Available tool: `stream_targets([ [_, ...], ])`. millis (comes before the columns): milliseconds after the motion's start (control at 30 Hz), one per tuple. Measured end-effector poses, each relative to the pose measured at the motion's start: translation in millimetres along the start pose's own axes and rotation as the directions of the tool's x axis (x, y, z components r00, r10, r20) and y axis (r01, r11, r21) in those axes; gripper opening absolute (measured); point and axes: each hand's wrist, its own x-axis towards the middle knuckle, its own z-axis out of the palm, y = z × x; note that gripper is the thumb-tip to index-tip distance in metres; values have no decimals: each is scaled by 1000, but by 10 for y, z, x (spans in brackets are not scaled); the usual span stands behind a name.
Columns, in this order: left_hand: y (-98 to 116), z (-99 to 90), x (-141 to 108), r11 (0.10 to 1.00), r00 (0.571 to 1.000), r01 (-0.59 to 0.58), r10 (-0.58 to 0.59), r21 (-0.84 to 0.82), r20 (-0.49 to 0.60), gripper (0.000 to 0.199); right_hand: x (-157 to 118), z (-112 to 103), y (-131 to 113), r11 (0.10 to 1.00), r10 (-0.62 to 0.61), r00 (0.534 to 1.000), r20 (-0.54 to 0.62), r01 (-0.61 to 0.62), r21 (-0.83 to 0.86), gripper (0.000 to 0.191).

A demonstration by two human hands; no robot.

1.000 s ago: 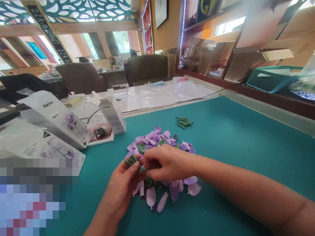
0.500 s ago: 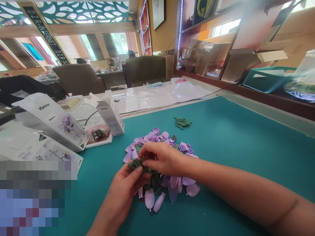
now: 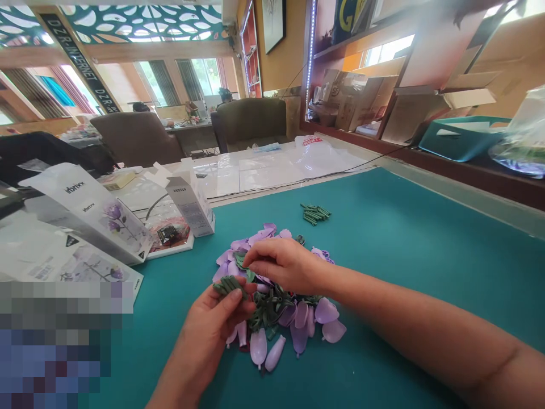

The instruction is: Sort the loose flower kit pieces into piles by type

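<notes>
My left hand (image 3: 227, 309) holds a small bundle of short green sticks (image 3: 230, 286) between thumb and fingers. Just above and to its right, my right hand (image 3: 279, 261) hovers over the pile with fingers curled and fingertips close together; whether anything is between them is too small to tell. Beneath both hands lies a heap of purple petal pieces (image 3: 300, 335), with dark green parts (image 3: 268, 309) in its middle. Purple lacy pieces show behind my right wrist. Farther back, several green sticks (image 3: 315, 213) lie together on the green mat (image 3: 404, 238).
White flower-printed boxes (image 3: 106, 213) stand at the left, beside an upright white box (image 3: 193, 204) and a tray (image 3: 170, 244) holding a small black item. Clear plastic sheeting (image 3: 264, 170) lies behind the mat. A teal basket (image 3: 460, 139) is on the right shelf.
My right hand has moved slightly up, away from the bundle in my left hand. My left hand has shifted a little left with the sticks.
</notes>
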Motion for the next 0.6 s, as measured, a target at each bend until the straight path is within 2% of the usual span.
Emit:
stream_targets([
  [100, -16, 8, -14, 994, 997, -7, -1, 112, 75, 33, -26, 4, -51, 999, -32, 996, 87, 32, 2, 17],
  [200, -23, 30, -33, 956, 994, -45, 12, 292, 112, 26, -59, 22, -131, 992, -84, 979, 184, 100, -79, 26],
  [300, -22, 52, -37, 850, 993, -98, 50, 517, 107, 11, -85, 61, -191, 966, -124, 964, 234, 171, -192, 19],
  [367, -21, 60, -29, 773, 989, -143, 97, 618, 108, 14, -92, 82, -210, 936, -154, 955, 253, 223, -271, 15],
  [433, -19, 61, -18, 767, 985, -172, 133, 618, 109, 17, -93, 77, -224, 915, -175, 944, 279, 260, -309, 16],
  [533, -21, 48, 4, 836, 987, -157, 111, 525, 119, 14, -88, 19, -261, 924, -149, 941, 305, 242, -296, 21],
  [600, -31, 30, 26, 879, 990, -124, 78, 461, 117, 23, -84, -29, -286, 936, -132, 942, 308, 221, -273, 22],
])
